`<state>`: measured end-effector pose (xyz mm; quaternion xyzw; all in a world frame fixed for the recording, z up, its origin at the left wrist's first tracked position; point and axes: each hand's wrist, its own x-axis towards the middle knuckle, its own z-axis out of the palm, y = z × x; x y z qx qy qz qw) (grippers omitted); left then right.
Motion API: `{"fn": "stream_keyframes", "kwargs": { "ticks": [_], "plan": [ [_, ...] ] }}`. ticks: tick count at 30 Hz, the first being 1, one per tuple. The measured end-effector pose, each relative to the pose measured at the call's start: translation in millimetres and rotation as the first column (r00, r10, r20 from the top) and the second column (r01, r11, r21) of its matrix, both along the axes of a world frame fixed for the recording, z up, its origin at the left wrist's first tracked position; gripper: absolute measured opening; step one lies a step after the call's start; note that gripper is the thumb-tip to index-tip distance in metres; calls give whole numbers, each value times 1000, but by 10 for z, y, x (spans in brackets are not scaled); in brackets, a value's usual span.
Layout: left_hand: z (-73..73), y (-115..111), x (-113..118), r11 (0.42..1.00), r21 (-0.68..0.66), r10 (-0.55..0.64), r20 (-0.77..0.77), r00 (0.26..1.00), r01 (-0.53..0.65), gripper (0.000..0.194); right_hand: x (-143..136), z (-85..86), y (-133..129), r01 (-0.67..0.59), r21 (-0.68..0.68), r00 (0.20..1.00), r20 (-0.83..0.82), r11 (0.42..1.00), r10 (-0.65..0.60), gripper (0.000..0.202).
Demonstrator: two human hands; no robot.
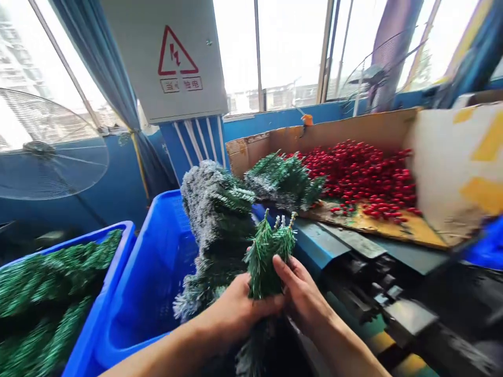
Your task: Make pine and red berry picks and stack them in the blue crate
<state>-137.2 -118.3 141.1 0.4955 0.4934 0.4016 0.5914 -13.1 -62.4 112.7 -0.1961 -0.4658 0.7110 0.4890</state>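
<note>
Both my hands are closed around one small bunch of artificial pine sprigs (261,267), green with pale frosted tips. My left hand (245,306) wraps its lower part from the left. From the right, my right hand (301,288) grips it, its thumb lying across the needles. Some frosted greenery hangs below my hands, partly hidden by them. Just beyond, a large stack of frosted pine branches (208,209) leans over the edge of a blue crate (137,309).
Red artificial berries (361,173) lie heaped in a cut-open cardboard box (444,157), beside more frosted branches (283,180). Green branches (51,283) fill another blue crate at left. A metal machine (393,309) stands at right. A fan (43,149) and electrical cabinet (176,57) are behind.
</note>
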Motion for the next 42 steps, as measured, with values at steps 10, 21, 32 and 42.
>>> {"fn": "stream_keyframes", "kwargs": {
  "ticks": [10,21,32,42],
  "plan": [
    [-483,144,902,937,40,332,203,921,-346,80,778,-427,53,374,-156,923,158,914,-351,53],
    [-909,292,1147,877,-179,445,649,617,-445,35,1172,-732,-113,99,-89,931,360,991,-60,51],
    [-1128,292,1232,894,-156,424,599,680,-421,30,1244,-1016,-148,9,94,742,667,996,-70,51],
    [-1239,313,1288,856,-261,489,690,533,-447,24,1178,-1260,-204,384,527,362,669,758,-649,44]
  ]
}}
